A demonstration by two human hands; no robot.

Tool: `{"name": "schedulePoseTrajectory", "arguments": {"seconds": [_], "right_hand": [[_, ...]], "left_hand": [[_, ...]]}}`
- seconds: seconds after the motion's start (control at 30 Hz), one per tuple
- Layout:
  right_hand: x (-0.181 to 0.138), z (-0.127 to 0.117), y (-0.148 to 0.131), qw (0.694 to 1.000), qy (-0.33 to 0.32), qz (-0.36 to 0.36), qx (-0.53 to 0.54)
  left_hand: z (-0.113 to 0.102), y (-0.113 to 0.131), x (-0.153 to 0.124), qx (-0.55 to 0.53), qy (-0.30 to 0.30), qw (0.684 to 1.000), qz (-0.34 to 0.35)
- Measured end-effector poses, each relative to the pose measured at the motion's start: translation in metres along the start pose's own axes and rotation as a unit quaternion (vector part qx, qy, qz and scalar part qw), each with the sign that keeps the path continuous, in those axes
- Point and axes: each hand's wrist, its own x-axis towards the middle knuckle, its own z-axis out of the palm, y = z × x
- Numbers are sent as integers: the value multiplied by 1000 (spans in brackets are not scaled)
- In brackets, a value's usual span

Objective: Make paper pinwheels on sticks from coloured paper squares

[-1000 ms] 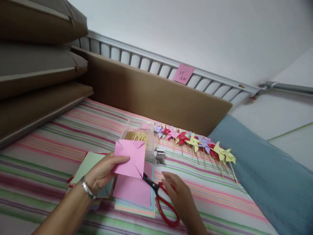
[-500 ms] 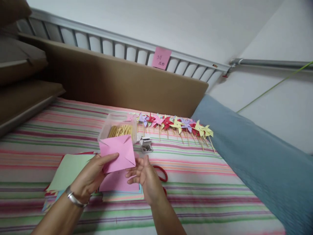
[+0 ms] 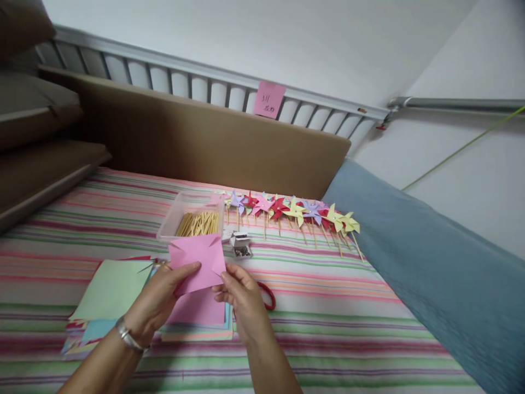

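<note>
Left hand point(image 3: 158, 295) pinching pink paper square point(image 3: 194, 251), thumb on top. Square held above paper stack point(image 3: 197, 311); likely light, flimsy, apt to crease or tear at corner cuts, best held near uncut middle. Right hand point(image 3: 243, 298) pinching lower-right corner.

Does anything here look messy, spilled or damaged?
The paper pile on the left looks askew: its sheets jut out at different angles. Nothing looks spilled. The pink square in the left hand is slit near its corners, seemingly deliberately.
</note>
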Motion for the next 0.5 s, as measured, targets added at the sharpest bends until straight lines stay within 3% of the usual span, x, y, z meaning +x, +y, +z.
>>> {"name": "schedulePoseTrajectory", "arguments": {"seconds": [0.1,0.33,0.43,0.5], "right_hand": [[1,-5,0,1000,19,-1,-11],[3,-1,11,999,-12,-17,-26],[2,1,8,996,26,-65,-52],[0,1,0,977,91,-148,-127]], "left_hand": [[-1,1,-3,-5,4,1000,2],[3,-2,-13,-23,-28,999,23],[7,-6,-15,-25,-43,998,28],[9,-9,-16,-21,-11,999,21]]}}
